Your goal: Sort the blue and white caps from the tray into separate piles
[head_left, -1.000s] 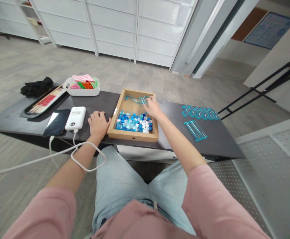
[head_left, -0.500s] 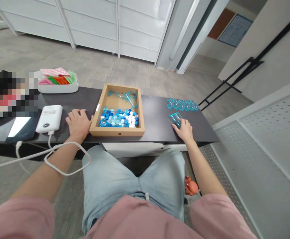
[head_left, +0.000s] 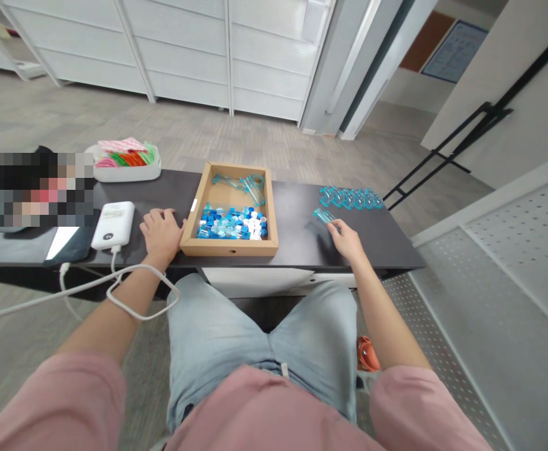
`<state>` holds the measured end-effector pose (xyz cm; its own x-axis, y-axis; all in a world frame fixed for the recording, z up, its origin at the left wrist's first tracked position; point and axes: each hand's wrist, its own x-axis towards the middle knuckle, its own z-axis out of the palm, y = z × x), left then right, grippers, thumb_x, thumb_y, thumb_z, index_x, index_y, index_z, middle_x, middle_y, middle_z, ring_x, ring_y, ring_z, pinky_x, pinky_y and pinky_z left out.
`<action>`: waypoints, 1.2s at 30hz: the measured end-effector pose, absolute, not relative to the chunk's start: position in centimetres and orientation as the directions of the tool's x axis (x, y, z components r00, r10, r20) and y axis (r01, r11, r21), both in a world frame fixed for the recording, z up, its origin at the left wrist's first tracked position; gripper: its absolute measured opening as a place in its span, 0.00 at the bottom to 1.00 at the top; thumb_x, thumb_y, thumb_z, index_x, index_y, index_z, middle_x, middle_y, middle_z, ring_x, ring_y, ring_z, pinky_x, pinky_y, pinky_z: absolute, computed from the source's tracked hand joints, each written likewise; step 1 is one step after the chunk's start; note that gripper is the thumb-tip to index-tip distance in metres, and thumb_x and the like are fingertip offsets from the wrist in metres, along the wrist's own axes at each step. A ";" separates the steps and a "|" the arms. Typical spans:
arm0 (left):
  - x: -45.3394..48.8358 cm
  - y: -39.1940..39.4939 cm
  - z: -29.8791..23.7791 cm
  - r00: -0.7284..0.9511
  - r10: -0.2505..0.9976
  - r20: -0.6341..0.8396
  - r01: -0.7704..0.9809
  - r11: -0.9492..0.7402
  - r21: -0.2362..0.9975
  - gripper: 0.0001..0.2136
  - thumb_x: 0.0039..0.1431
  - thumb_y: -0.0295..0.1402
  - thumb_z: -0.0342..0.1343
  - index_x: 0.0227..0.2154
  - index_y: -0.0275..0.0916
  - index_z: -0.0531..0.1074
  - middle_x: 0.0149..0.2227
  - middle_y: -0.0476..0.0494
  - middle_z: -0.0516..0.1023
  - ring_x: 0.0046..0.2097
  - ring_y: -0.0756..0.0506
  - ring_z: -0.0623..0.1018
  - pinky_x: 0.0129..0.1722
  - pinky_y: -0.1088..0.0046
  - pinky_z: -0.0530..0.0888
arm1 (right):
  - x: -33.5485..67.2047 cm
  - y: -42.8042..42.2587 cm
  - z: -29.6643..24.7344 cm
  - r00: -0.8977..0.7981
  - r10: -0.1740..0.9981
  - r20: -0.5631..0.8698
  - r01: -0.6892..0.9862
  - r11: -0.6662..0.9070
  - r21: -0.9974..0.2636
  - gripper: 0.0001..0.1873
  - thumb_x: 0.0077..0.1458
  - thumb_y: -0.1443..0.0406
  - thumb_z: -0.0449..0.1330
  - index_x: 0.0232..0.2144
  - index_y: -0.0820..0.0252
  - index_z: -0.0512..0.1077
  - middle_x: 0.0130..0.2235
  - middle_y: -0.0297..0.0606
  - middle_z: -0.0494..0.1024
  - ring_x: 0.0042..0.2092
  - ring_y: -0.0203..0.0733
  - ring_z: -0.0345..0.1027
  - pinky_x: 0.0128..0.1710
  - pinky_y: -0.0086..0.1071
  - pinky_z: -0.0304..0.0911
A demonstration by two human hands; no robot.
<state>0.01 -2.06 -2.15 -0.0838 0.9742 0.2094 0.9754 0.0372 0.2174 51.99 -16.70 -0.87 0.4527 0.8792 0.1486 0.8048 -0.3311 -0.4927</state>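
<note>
My right hand (head_left: 346,239) grips a clear plastic piece with teal ends (head_left: 324,216) between thumb and fingers, over the right part of the dark table. Its exact kind is too small to make out. Just behind it stands a row of similar teal clear pieces (head_left: 351,198). My left hand (head_left: 162,235) lies with fingers spread on the tabletop, against the left side of a shallow cardboard box (head_left: 229,250). Inside that box are blue, light blue and white small pieces (head_left: 236,224) at the near end and longer clear teal pieces (head_left: 253,188) at the far end.
A white power bank (head_left: 114,224) with a white cable (head_left: 137,268) looped over my left forearm sits left of my left hand. Beyond it are a dark phone or tablet (head_left: 74,244) and a white tray (head_left: 128,174) of colourful sticks. The dark table's right edge (head_left: 408,244) meets a perforated white panel.
My right hand has raised the clear teal piece off the table and shifted it slightly left and away from me. The left hand stays put while the view shifts a little.
</note>
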 end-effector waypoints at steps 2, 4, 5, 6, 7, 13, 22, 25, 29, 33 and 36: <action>0.0 -2.0 -2.4 -0.085 0.973 0.215 0.976 0.037 0.216 0.27 0.76 0.41 0.51 0.70 0.31 0.75 0.72 0.13 0.72 0.71 0.19 0.71 0.70 0.39 0.70 | 51.7 -15.7 -0.1 0.426 0.888 0.171 0.788 -0.271 -0.553 0.18 0.74 0.48 0.60 0.46 0.49 0.85 0.46 0.46 0.91 0.52 0.61 0.83 0.56 0.49 0.76; -0.1 -1.9 -2.5 -0.083 0.974 0.210 0.975 0.036 0.221 0.27 0.76 0.41 0.52 0.70 0.32 0.75 0.72 0.13 0.72 0.71 0.19 0.71 0.70 0.39 0.70 | 50.6 -14.4 0.7 0.384 0.896 0.223 0.797 -0.199 -0.571 0.18 0.74 0.49 0.60 0.46 0.51 0.85 0.53 0.49 0.91 0.57 0.61 0.82 0.63 0.52 0.75; -0.1 -1.9 -2.5 -0.082 0.975 0.208 0.974 0.034 0.223 0.27 0.76 0.41 0.52 0.70 0.32 0.75 0.72 0.13 0.72 0.71 0.19 0.71 0.70 0.40 0.70 | 49.7 -13.5 1.1 0.356 0.902 0.243 0.802 -0.161 -0.576 0.19 0.75 0.49 0.60 0.47 0.52 0.85 0.55 0.50 0.90 0.59 0.61 0.82 0.65 0.52 0.74; -0.1 -1.9 -2.5 -0.082 0.975 0.206 0.974 0.034 0.225 0.27 0.76 0.41 0.52 0.70 0.32 0.75 0.72 0.12 0.72 0.72 0.18 0.71 0.70 0.40 0.70 | 48.5 -12.5 1.4 0.322 0.912 0.253 0.802 -0.121 -0.586 0.19 0.75 0.50 0.59 0.50 0.53 0.85 0.56 0.49 0.90 0.59 0.60 0.83 0.65 0.51 0.74; -0.1 -1.9 -2.5 -0.082 0.975 0.205 0.973 0.034 0.226 0.27 0.76 0.41 0.52 0.70 0.31 0.75 0.72 0.12 0.72 0.72 0.18 0.71 0.69 0.40 0.70 | 47.0 -11.4 1.8 0.277 0.927 0.254 0.797 -0.074 -0.600 0.19 0.76 0.52 0.58 0.53 0.54 0.85 0.56 0.49 0.90 0.58 0.59 0.83 0.64 0.50 0.74; 0.2 -2.1 -1.9 -0.083 0.975 0.205 0.976 0.038 0.216 0.28 0.75 0.40 0.51 0.69 0.30 0.76 0.71 0.12 0.74 0.70 0.19 0.72 0.69 0.40 0.71 | 35.3 -1.6 3.1 -0.023 0.974 0.227 0.842 0.141 -0.521 0.17 0.78 0.61 0.60 0.60 0.55 0.85 0.58 0.48 0.85 0.62 0.56 0.80 0.69 0.47 0.72; 0.3 -2.3 -1.8 -0.077 0.975 0.211 0.976 0.030 0.215 0.28 0.75 0.41 0.52 0.70 0.30 0.75 0.70 0.13 0.75 0.70 0.20 0.73 0.68 0.41 0.71 | 29.1 4.3 3.0 -0.189 0.962 0.199 0.863 0.259 -0.434 0.20 0.77 0.64 0.61 0.66 0.53 0.81 0.71 0.50 0.80 0.74 0.62 0.70 0.77 0.61 0.63; 0.3 -2.2 -2.0 -0.079 0.975 0.210 0.975 0.032 0.220 0.28 0.75 0.41 0.52 0.70 0.31 0.75 0.71 0.14 0.75 0.71 0.19 0.72 0.68 0.40 0.71 | 34.0 1.1 2.8 -0.114 0.960 0.255 0.889 0.213 -0.405 0.20 0.77 0.60 0.61 0.64 0.52 0.82 0.69 0.52 0.81 0.72 0.66 0.70 0.76 0.63 0.62; 0.2 -2.1 -2.1 -0.080 0.976 0.202 0.972 0.031 0.235 0.28 0.75 0.40 0.52 0.70 0.31 0.75 0.71 0.14 0.74 0.71 0.19 0.72 0.69 0.40 0.71 | 44.0 -5.9 1.6 0.189 0.936 0.298 0.934 -0.078 -0.348 0.24 0.72 0.58 0.62 0.65 0.53 0.82 0.69 0.57 0.80 0.70 0.71 0.70 0.73 0.68 0.62; 0.2 -2.1 -2.1 -0.073 0.978 0.198 0.971 0.025 0.238 0.27 0.76 0.40 0.52 0.70 0.30 0.75 0.72 0.13 0.73 0.71 0.19 0.71 0.69 0.40 0.70 | 52.5 -13.1 -0.7 0.501 0.822 0.271 0.856 -0.425 -0.294 0.31 0.65 0.54 0.65 0.67 0.56 0.80 0.72 0.65 0.75 0.72 0.81 0.68 0.71 0.74 0.62; 0.2 -2.1 -2.1 -0.071 0.979 0.192 0.973 0.026 0.230 0.27 0.76 0.40 0.51 0.70 0.30 0.75 0.72 0.13 0.73 0.71 0.19 0.71 0.69 0.40 0.70 | 55.5 -16.5 -2.3 0.542 0.814 0.208 0.821 -0.459 -0.341 0.30 0.61 0.54 0.64 0.63 0.52 0.82 0.66 0.67 0.78 0.66 0.83 0.73 0.67 0.74 0.66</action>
